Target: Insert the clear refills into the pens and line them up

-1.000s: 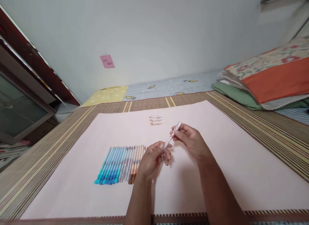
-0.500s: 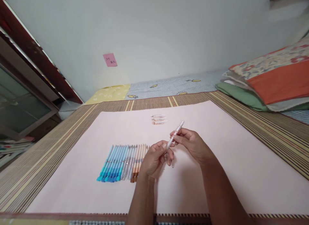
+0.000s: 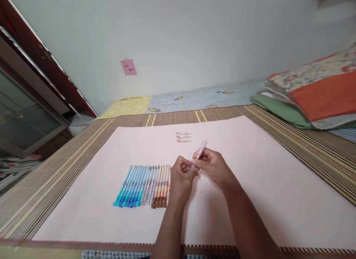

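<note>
A pale pen (image 3: pixel 202 148) with a reddish pattern slants up between my two hands. My right hand (image 3: pixel 218 169) is closed on its barrel, the clear end sticking out above the fingers. My left hand (image 3: pixel 180 181) pinches the lower end, touching the right fingertips. Fingers cover that end, so whether the pen is in one piece cannot be made out. Left of my hands lies a row of blue pens (image 3: pixel 132 184), clear pens (image 3: pixel 150 184) and peach-and-brown pens (image 3: pixel 161 184). Beyond my hands, several thin refills (image 3: pixel 184 137) lie side by side.
Everything lies on a pale pink sheet (image 3: pixel 83 218) over a striped mat (image 3: pixel 41 181). Tiny dark specks show near my left wrist. Folded bedding (image 3: pixel 319 99) is piled at the right. A pink note (image 3: pixel 128 67) sticks to the wall.
My left hand has turned over and its fingers have curled in around the pen's lower end. My right hand has shifted slightly left and down. The view has moved a little.
</note>
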Motion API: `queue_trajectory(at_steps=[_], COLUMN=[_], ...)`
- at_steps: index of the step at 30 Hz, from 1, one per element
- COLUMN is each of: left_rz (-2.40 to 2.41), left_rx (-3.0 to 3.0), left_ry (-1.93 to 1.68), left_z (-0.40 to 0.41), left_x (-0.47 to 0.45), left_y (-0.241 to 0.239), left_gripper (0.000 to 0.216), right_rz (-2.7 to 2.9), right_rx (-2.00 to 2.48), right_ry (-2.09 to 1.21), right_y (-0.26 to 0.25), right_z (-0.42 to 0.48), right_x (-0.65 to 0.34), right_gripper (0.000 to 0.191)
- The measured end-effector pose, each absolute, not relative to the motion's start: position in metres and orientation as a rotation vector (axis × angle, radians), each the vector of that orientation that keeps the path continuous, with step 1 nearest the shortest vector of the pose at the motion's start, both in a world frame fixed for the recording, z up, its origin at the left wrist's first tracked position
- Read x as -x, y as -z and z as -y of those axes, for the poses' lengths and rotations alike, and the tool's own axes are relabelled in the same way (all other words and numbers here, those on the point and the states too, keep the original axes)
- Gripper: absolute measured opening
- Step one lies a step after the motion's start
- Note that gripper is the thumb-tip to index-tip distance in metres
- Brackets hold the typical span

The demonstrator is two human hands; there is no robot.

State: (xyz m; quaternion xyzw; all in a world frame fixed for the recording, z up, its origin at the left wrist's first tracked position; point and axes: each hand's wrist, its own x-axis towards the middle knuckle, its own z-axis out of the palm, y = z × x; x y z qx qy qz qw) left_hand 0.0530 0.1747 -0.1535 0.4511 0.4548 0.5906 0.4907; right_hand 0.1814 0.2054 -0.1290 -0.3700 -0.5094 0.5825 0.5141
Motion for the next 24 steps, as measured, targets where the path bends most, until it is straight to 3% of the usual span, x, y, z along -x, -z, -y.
queue_trajectory(at_steps=[13, 17, 21, 24], left_rz=[-1.458, -1.268, -1.032, -0.921], left_rx=[-1.416, -1.156, -0.929, -0.876], left_ry=[-1.643, -1.506, -1.134, -1.049], left_z=[-0.166, -0.172, -0.176, -0.177], left_x=[-0.055, -0.056, -0.050, -0.048], left_y=[0.155, 0.152, 0.153, 0.155], left_gripper=[0.016, 0.032, 0.059, 0.060], right_rz=[1.006, 1.011, 1.013, 0.992], right_rx=[0.964, 1.029, 1.062, 1.045], right_ry=[-1.410, -1.329, -1.256, -1.274], right_y=[0.138, 0.143, 0.142, 0.140], right_z=[-0.210, -0.214, -0.216, -0.215], right_x=[-0.169, -0.176, -0.193, -0.198], right_gripper=[0.042, 0.044, 0.041, 0.039])
